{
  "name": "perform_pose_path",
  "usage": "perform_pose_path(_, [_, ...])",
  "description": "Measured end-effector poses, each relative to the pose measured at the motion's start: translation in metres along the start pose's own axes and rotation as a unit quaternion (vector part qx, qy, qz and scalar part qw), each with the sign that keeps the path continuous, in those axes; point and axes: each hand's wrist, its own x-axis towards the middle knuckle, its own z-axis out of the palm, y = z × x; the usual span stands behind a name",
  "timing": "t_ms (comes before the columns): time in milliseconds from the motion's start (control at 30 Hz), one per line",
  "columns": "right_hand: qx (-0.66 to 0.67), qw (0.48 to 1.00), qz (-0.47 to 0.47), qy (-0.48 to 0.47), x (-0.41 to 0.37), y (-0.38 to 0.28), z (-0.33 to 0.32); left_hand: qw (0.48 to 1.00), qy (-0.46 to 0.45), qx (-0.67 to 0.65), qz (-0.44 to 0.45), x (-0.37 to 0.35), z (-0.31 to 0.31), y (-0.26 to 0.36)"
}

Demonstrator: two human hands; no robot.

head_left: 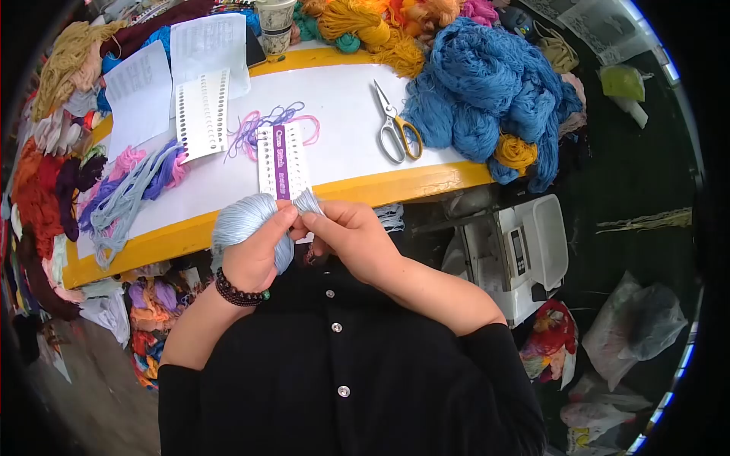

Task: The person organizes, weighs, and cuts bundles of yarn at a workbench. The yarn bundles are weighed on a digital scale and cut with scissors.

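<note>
A thick skein of pale blue embroidery thread (pixel 242 220) is wrapped in the closed fingers of my left hand (pixel 255 257). My right hand (pixel 353 234) pinches a small bunch of pale blue strands (pixel 308 202), close against my left fingertips. Both hands meet at the lower end of a white card (pixel 296 159) with holes along its sides and a purple "Cross Stitch" band (pixel 280 156). Behind that card's upper end lie loose pink and purple threads (pixel 266 125). Where the pinched strands meet the card is partly covered by my fingers.
Scissors (pixel 397 129) lie on the white, yellow-edged table (pixel 342 99). A large heap of blue yarn (pixel 487 83) sits at the right. Papers (pixel 209 49), another holed card (pixel 202 114) and mixed skeins (pixel 133 190) are at the left. A paper cup (pixel 275 26) stands behind.
</note>
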Motion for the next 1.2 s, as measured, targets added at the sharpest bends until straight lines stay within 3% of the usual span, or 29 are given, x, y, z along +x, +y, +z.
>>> perform_pose_path(67, [0.017, 1.0, -0.011, 0.014, -0.001, 0.001, -0.001, 0.998, 0.059, -0.006, 0.009, -0.001, 0.008, -0.002])
perform_pose_path(267, [0.006, 0.999, -0.034, 0.041, 0.004, 0.006, 0.007, 0.997, 0.079, -0.01, 0.022, -0.003, 0.004, 0.001])
perform_pose_path(400, [0.002, 0.998, -0.04, 0.046, 0.003, 0.008, 0.005, 0.997, 0.068, -0.042, 0.009, -0.001, -0.007, -0.004])
perform_pose_path(500, [-0.078, 0.997, -0.016, 0.018, 0.0, 0.006, -0.002, 0.999, 0.031, -0.032, 0.003, -0.005, -0.01, 0.001])
perform_pose_path(567, [-0.195, 0.98, -0.031, -0.016, -0.001, 0.01, -0.016, 0.98, 0.059, 0.161, 0.104, -0.014, -0.013, 0.02])
perform_pose_path(600, [-0.238, 0.969, -0.072, -0.003, -0.007, 0.007, -0.025, 0.997, 0.045, -0.023, 0.061, -0.017, -0.039, 0.032])
perform_pose_path(633, [-0.281, 0.953, -0.114, 0.009, -0.015, 0.002, -0.038, 0.989, 0.055, -0.108, 0.083, -0.026, -0.064, 0.051])
perform_pose_path(700, [-0.357, 0.929, -0.063, 0.071, -0.03, -0.003, -0.08, 0.965, 0.09, -0.146, 0.2, -0.062, -0.139, 0.097])
perform_pose_path(733, [-0.411, 0.903, -0.037, 0.118, -0.036, -0.007, -0.104, 0.951, 0.115, -0.112, 0.264, -0.089, -0.188, 0.122])
perform_pose_path(767, [-0.43, 0.883, -0.031, 0.185, -0.041, -0.005, -0.13, 0.929, 0.162, -0.008, 0.333, -0.121, -0.241, 0.147])
perform_pose_path(800, [-0.504, 0.824, -0.025, 0.256, -0.046, -0.004, -0.156, 0.874, 0.227, 0.159, 0.4, -0.16, -0.299, 0.167])
perform_pose_path(833, [-0.642, 0.702, -0.055, 0.304, -0.05, -0.006, -0.175, 0.78, 0.339, 0.285, 0.442, -0.18, -0.301, 0.176])
perform_pose_path(867, [-0.644, 0.678, -0.097, 0.342, -0.051, -0.005, -0.185, 0.655, 0.47, 0.389, 0.446, -0.2, -0.301, 0.184])
perform_pose_path(900, [-0.614, 0.707, -0.115, 0.333, -0.048, -0.008, -0.182, 0.698, 0.462, 0.295, 0.461, -0.219, -0.307, 0.196])
perform_pose_path(933, [-0.582, 0.734, -0.133, 0.324, -0.044, -0.013, -0.171, 0.814, 0.347, 0.048, 0.463, -0.221, -0.294, 0.2])
perform_pose_path(967, [-0.488, 0.824, -0.059, 0.28, -0.037, -0.017, -0.151, 0.867, 0.238, -0.092, 0.429, -0.219, -0.283, 0.196])
perform_pose_path(1000, [-0.502, 0.844, -0.038, 0.186, -0.033, -0.022, -0.127, 0.899, 0.156, -0.168, 0.372, -0.204, -0.255, 0.182])
perform_pose_path(1067, [-0.438, 0.889, -0.134, 0.007, -0.02, -0.027, -0.063, 0.938, 0.009, -0.226, 0.263, -0.158, -0.194, 0.134])
perform_pose_path(1100, [-0.459, 0.883, -0.074, -0.07, -0.016, -0.039, -0.034, 0.948, -0.054, -0.245, 0.198, -0.134, -0.164, 0.11])
perform_pose_path(1133, [-0.478, 0.855, -0.137, -0.147, -0.009, -0.031, -0.018, 0.963, -0.077, -0.232, 0.115, -0.112, -0.138, 0.09])
perform_pose_path(1200, [-0.507, 0.821, -0.202, -0.166, 0.002, -0.019, 0.012, 0.988, -0.074, -0.133, -0.034, -0.072, -0.092, 0.057])
